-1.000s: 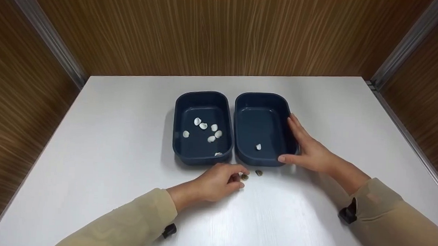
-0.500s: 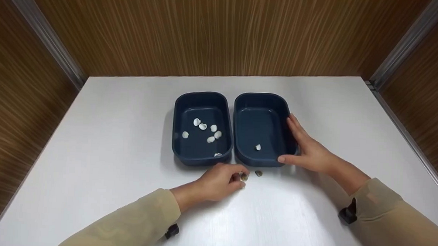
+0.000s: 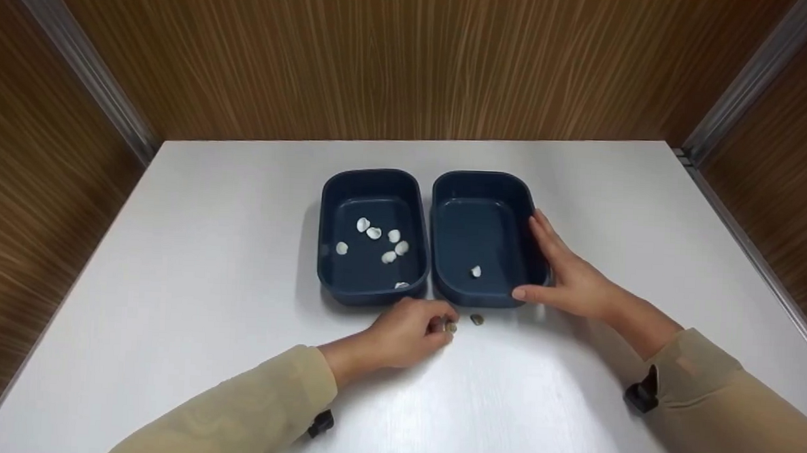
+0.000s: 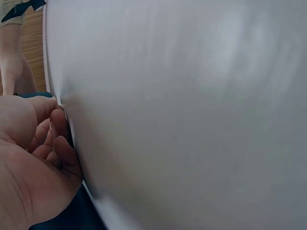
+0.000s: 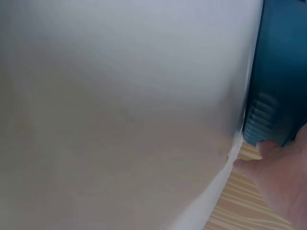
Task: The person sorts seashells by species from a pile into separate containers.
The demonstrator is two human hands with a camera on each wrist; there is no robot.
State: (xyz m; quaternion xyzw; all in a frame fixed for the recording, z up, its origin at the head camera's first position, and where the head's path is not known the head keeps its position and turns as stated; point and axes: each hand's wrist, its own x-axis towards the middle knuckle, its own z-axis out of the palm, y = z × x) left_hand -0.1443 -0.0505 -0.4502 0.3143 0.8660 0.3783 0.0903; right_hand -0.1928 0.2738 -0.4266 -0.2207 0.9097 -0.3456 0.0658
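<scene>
My left hand (image 3: 402, 332) is low over the table in front of the two containers, its thumb and index finger pinching a small brownish shell (image 3: 451, 328). Just to the right lies another small brown shell (image 3: 477, 319). The fairly straight fingers of my right hand (image 3: 575, 281) rest against the right side of the right dark blue container (image 3: 478, 299), with the thumb at its front corner. Inside that container lies one whitish shell (image 3: 476, 272). Several white shells (image 3: 374, 233) are spread over the floor of the left dark blue container (image 3: 366, 298).
Both containers stand side by side on a white table (image 3: 225, 246). A wood-grain panel (image 3: 410, 63) rises behind the table, with similar panels at left and right. Black straps (image 3: 641, 395) show at the sleeve cuffs.
My left thumb and index finger have drawn together on the brownish shell. The right hand, both containers and the shells inside them have stayed in place.
</scene>
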